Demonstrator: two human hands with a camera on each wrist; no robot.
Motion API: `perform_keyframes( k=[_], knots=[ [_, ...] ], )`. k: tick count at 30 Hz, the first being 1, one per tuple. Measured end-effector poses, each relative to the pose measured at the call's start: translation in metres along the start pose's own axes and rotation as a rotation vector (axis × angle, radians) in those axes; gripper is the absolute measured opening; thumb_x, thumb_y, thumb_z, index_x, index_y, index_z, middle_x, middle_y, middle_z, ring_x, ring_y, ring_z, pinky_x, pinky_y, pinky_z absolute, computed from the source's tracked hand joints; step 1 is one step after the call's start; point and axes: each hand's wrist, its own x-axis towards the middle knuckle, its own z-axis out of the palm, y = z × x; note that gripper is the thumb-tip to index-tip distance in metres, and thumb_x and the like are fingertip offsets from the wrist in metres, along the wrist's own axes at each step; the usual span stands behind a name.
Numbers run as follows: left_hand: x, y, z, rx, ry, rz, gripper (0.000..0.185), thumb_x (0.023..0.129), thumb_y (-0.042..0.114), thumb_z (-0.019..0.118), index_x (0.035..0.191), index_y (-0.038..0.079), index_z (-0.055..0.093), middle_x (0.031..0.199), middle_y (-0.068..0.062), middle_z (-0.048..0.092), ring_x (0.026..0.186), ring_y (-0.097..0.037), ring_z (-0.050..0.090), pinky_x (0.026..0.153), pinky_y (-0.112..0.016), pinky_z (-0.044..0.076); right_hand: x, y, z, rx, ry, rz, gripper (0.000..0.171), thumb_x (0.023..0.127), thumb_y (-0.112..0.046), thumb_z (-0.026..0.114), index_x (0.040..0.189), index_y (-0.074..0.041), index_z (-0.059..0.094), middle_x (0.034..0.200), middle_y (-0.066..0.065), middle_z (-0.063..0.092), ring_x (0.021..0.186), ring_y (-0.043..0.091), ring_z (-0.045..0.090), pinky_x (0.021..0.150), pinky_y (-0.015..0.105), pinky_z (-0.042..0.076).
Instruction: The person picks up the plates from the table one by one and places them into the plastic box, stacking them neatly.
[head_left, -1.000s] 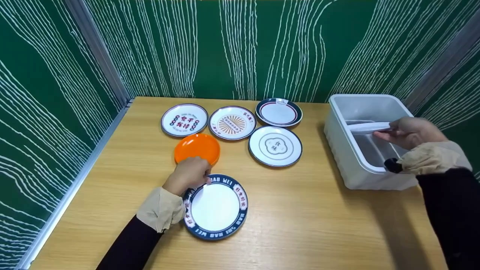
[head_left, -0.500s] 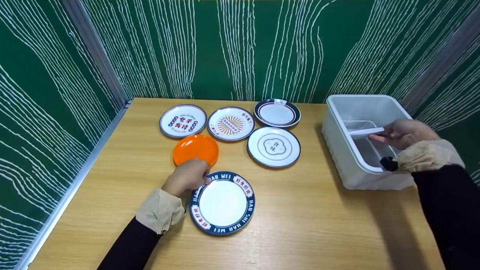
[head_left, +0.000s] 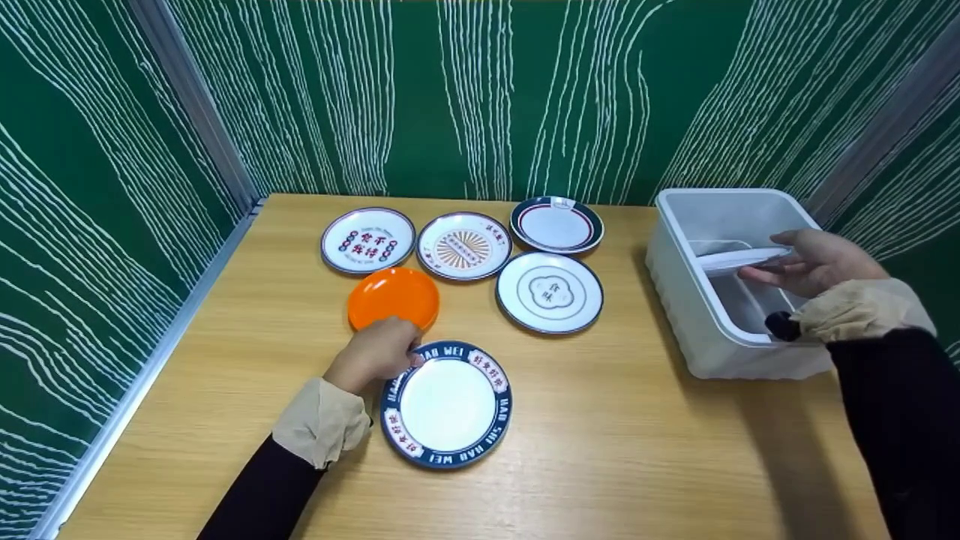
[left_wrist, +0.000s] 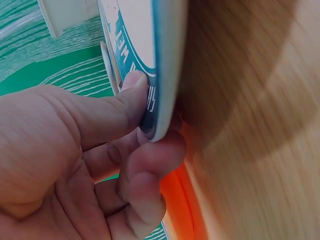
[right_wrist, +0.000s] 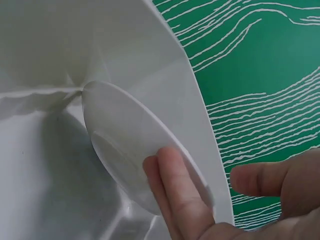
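Now, left grip (head_left: 381, 347): it is pinching the rim of the big blue-edged plate (head_left: 450, 405), with its thumb lying on top and its fingers curling under.
Blue-edged plate: it is sitting at the front of the desk (head_left: 615, 435), near the orange plate (head_left: 395, 296). Since a second ago it has been sliding a bit to the right and turning a little.
Right grip (head_left: 821, 262): it is reaching into the white tub (head_left: 682, 307). Its straight fingers are touching the small white plate (head_left: 735, 259), and its thumb is standing apart from it.
Small white plate: it is tilting inside the tub, staying in nearly the same spot and only rocking a little. What is holding it up is hard to tell.
Back plates: four round plates (head_left: 465, 247) and the orange one are keeping their places.
What it means: the left grip seems to be moving its plate, while the right grip seems to be only steadying the other.
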Motion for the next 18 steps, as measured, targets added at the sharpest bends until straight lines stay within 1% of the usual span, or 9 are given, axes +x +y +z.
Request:
perform_keyframes(
  k=[2,5,8,10,11,13,15,16,18],
  knots=[
    [0.0,0.0,0.0,-0.002,0.007,0.011,0.011,0.092,0.019,0.079,0.087,0.013,0.07,0.074,-0.004,0.059,0.074,-0.024,0.058,0.068,-0.032,0.047,-0.001,-0.002,0.0,-0.011,0.028,0.005,0.07,0.108,-0.027,0.047,0.152,-0.056,0.0,0.098,0.025,0.058,0.091,0.041,0.07,0.102,0.038,0.053],
    [0.0,0.0,0.0,-0.006,0.009,0.014,0.012,0.092,0.02,0.078,0.087,0.013,0.07,0.075,-0.004,0.059,0.074,-0.023,0.058,0.067,-0.032,0.047,-0.004,-0.003,-0.001,-0.052,0.008,0.003,0.081,0.108,-0.033,0.047,0.152,-0.058,-0.016,0.118,0.022,0.047,0.093,0.043,0.068,0.104,0.039,0.052],
    [-0.001,0.0,-0.001,-0.017,-0.002,-0.004,0.01,0.093,0.02,0.078,0.089,0.013,0.071,0.077,-0.004,0.061,0.075,-0.023,0.059,0.069,-0.032,0.049,-0.008,-0.002,-0.002,-0.135,-0.014,-0.023,0.089,0.106,-0.038,0.05,0.152,-0.054,-0.024,0.146,0.02,0.028,0.108,0.038,0.06,0.105,0.04,0.051],
    [-0.001,0.001,-0.002,-0.028,-0.009,-0.018,0.01,0.093,0.019,0.078,0.09,0.013,0.071,0.077,-0.005,0.062,0.075,-0.024,0.06,0.069,-0.032,0.05,-0.01,0.001,-0.003,-0.199,-0.023,-0.05,0.096,0.105,-0.04,0.055,0.152,-0.049,-0.029,0.162,0.018,0.006,0.125,0.035,0.046,0.106,0.04,0.05],
    [-0.001,0.001,-0.003,-0.033,-0.011,-0.022,0.009,0.093,0.018,0.078,0.09,0.013,0.071,0.078,-0.005,0.062,0.075,-0.024,0.06,0.069,-0.032,0.05,-0.011,0.002,-0.003,-0.214,-0.026,-0.053,0.099,0.104,-0.04,0.056,0.152,-0.047,-0.031,0.166,0.015,-0.005,0.131,0.032,0.039,0.107,0.04,0.05],
    [-0.001,0.001,-0.003,-0.043,-0.007,-0.021,0.01,0.093,0.017,0.078,0.088,0.013,0.07,0.076,-0.005,0.061,0.074,-0.024,0.06,0.068,-0.032,0.049,-0.011,0.005,-0.003,-0.242,-0.041,-0.063,0.101,0.104,-0.039,0.056,0.151,-0.044,-0.033,0.166,0.002,-0.022,0.135,0.031,0.029,0.107,0.041,0.049],
    [-0.001,0.001,-0.003,-0.039,-0.003,-0.01,0.012,0.093,0.017,0.078,0.086,0.013,0.07,0.075,-0.005,0.06,0.072,-0.024,0.059,0.066,-0.031,0.049,-0.012,0.007,-0.003,-0.241,-0.091,-0.053,0.102,0.105,-0.04,0.053,0.148,-0.042,-0.039,0.164,0.001,-0.029,0.137,0.032,0.026,0.109,0.042,0.047],
    [-0.001,0.001,-0.003,-0.039,-0.004,-0.008,0.012,0.093,0.018,0.078,0.086,0.013,0.07,0.075,-0.005,0.06,0.072,-0.024,0.059,0.066,-0.031,0.048,-0.012,0.007,-0.002,-0.258,-0.11,-0.052,0.102,0.106,-0.04,0.052,0.147,-0.039,-0.041,0.164,0.011,-0.025,0.135,0.034,0.032,0.11,0.042,0.047],
    [-0.001,0.001,-0.002,-0.038,-0.004,-0.007,0.011,0.093,0.018,0.078,0.086,0.014,0.07,0.075,-0.005,0.06,0.073,-0.024,0.059,0.067,-0.031,0.049,-0.01,0.009,-0.002,-0.287,-0.168,-0.06,0.1,0.108,-0.037,0.048,0.147,-0.036,-0.043,0.16,0.027,0.003,0.125,0.036,0.047,0.11,0.044,0.046]
  ],
)
